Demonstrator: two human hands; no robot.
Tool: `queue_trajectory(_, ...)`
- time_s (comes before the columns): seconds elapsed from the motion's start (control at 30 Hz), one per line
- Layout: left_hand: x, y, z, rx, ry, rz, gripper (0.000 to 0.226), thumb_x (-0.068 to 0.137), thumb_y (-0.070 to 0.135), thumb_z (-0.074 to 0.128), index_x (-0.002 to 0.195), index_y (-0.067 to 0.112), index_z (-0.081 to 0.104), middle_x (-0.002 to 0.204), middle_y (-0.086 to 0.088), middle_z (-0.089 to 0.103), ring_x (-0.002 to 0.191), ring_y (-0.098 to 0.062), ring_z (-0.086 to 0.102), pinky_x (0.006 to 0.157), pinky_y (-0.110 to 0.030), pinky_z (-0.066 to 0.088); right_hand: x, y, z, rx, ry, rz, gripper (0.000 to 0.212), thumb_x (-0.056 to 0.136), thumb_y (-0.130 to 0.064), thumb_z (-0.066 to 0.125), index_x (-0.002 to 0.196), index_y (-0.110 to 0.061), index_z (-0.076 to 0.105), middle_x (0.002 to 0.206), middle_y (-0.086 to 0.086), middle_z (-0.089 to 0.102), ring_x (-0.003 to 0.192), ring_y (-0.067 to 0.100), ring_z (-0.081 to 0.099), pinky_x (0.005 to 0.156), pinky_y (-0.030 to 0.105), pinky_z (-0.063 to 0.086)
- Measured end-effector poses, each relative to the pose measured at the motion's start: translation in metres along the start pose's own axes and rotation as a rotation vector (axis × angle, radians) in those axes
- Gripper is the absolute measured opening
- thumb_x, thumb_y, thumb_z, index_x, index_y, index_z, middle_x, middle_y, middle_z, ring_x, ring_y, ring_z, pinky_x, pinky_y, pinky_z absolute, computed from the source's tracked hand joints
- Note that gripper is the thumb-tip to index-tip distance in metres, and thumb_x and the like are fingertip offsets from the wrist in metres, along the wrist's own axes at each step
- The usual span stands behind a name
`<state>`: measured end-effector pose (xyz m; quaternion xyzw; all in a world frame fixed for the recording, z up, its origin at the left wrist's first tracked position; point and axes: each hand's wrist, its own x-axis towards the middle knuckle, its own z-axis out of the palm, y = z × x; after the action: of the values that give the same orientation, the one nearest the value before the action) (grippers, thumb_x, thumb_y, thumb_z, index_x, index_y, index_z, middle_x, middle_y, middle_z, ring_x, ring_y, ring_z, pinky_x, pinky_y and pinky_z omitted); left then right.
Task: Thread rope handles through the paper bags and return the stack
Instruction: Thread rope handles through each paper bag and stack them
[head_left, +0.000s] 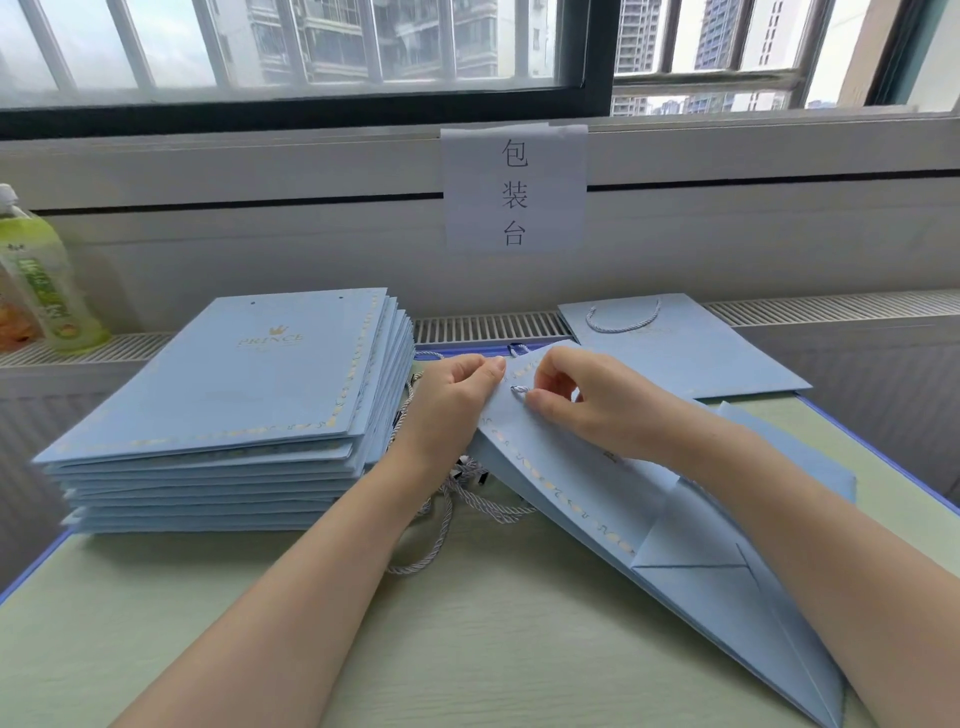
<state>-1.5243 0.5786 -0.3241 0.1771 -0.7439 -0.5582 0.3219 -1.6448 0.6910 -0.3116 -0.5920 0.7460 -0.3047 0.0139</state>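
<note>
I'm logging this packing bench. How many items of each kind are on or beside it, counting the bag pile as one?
Stack of unthreaded bags: 1
Bag being threaded: 1
Finished bag with handle: 1
Bundle of loose ropes: 1
Drink bottle: 1
Paper sign: 1
Total: 6

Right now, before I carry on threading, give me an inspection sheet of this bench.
Surface: pale green table, blue edged.
Job's things: stack of blue paper bags at left, top bag shows empty holes; bag in work tilted up at centre; finished bag with rope handle lies flat behind.
Clutter: green drink bottle on the sill at far left.
Grips: left hand holds the bag's top edge; right hand pinches a rope end at the hole.
Cables: nothing seen; loose rope handles lie between stack and bag.
Surroundings: paper sign, barred window.
</note>
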Motion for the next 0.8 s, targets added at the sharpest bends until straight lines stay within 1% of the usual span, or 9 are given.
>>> queue_trajectory(0.1,-0.0007,-0.0006,-0.0014,-0.009,-0.042,-0.013,0.037,0.096,0.020,0.051,0.061,0.012,0.059,0.052,0.005,0.055,0.050,-0.012,0.049,0.051,-0.018,0.038,-0.0002,0.0016,0.0026,0.021,0.001,0.036,0.014,0.095,-0.024,0.048,0.083,-0.018,0.046,0.076,-0.008,0.051,0.066,0.007,0.044,0.064,0.023,0.038)
queue_trajectory(0.23,-0.0007,-0.0016,-0.0015,-0.016,-0.065,-0.001,0.039,0.095,0.021,0.052,0.075,-0.011,0.062,0.065,-0.012,0.056,0.061,-0.021,0.050,0.056,-0.026,0.037,0.0002,0.0030,0.0034,0.032,0.008,0.022,0.011,0.095,-0.025,0.050,0.086,-0.018,0.048,0.075,-0.007,0.053,0.065,0.007,0.045,0.063,0.021,0.038)
queue_trajectory(0.3,-0.0003,-0.0021,-0.0012,-0.010,-0.055,0.011,0.038,0.095,0.022,0.054,0.067,-0.002,0.064,0.063,-0.010,0.058,0.060,-0.021,0.052,0.056,-0.026,0.038,0.0001,0.0031,0.0015,0.062,0.017,0.006,0.008,0.093,-0.025,0.053,0.088,-0.020,0.051,0.077,-0.003,0.057,0.068,0.011,0.050,0.065,0.023,0.041)
queue_trajectory(0.4,0.0003,-0.0014,-0.0013,0.008,-0.053,0.012,0.038,0.095,0.022,0.053,0.059,0.015,0.063,0.053,0.004,0.058,0.052,-0.012,0.052,0.052,-0.018,0.039,0.0012,0.0039,-0.0014,0.109,0.046,-0.010,0.005,0.092,-0.023,0.056,0.089,-0.022,0.053,0.076,-0.003,0.059,0.067,0.010,0.050,0.064,0.024,0.042)
queue_trajectory(0.5,0.0005,-0.0003,-0.0007,0.035,-0.065,0.035,0.039,0.097,0.020,0.050,0.058,0.013,0.056,0.050,0.007,0.052,0.049,-0.010,0.047,0.050,-0.018,0.035,0.0020,0.0062,0.0001,0.133,0.047,-0.009,0.005,0.092,-0.023,0.057,0.090,-0.021,0.053,0.074,-0.004,0.058,0.067,0.009,0.050,0.064,0.023,0.042)
queue_trajectory(0.57,0.0005,0.0001,0.0006,0.051,-0.065,0.052,0.041,0.097,0.017,0.049,0.057,0.015,0.046,0.049,0.008,0.044,0.048,-0.007,0.040,0.049,-0.016,0.031,0.0018,0.0068,0.0004,0.142,0.035,-0.007,0.006,0.091,-0.023,0.059,0.088,-0.023,0.053,0.076,-0.001,0.060,0.068,0.010,0.052,0.064,0.023,0.043)
queue_trajectory(0.63,0.0019,0.0001,0.0011,0.087,-0.048,0.054,0.040,0.097,0.017,0.050,0.058,0.015,0.038,0.053,0.007,0.037,0.048,-0.005,0.034,0.049,-0.015,0.028,0.0019,0.0073,-0.0008,0.148,0.012,0.003,0.010,0.090,-0.023,0.060,0.085,-0.027,0.053,0.077,-0.003,0.059,0.067,0.005,0.051,0.063,0.019,0.043)
queue_trajectory(0.7,0.0036,-0.0002,0.0015,0.122,-0.038,0.052,0.038,0.096,0.019,0.051,0.062,0.013,0.038,0.058,0.001,0.036,0.054,-0.010,0.034,0.054,-0.019,0.028,0.0021,0.0072,-0.0021,0.145,0.002,0.024,0.012,0.090,-0.021,0.060,0.083,-0.029,0.054,0.075,-0.008,0.058,0.063,0.000,0.049,0.062,0.015,0.041)
queue_trajectory(0.8,0.0030,-0.0002,0.0012,0.139,-0.036,0.023,0.033,0.094,0.026,0.053,0.069,0.006,0.047,0.066,-0.009,0.042,0.063,-0.018,0.038,0.063,-0.029,0.030,0.0032,0.0027,-0.0051,0.244,0.095,0.055,0.014,0.093,-0.013,0.055,0.084,-0.024,0.056,0.069,-0.006,0.054,0.057,0.003,0.047,0.058,0.019,0.041)
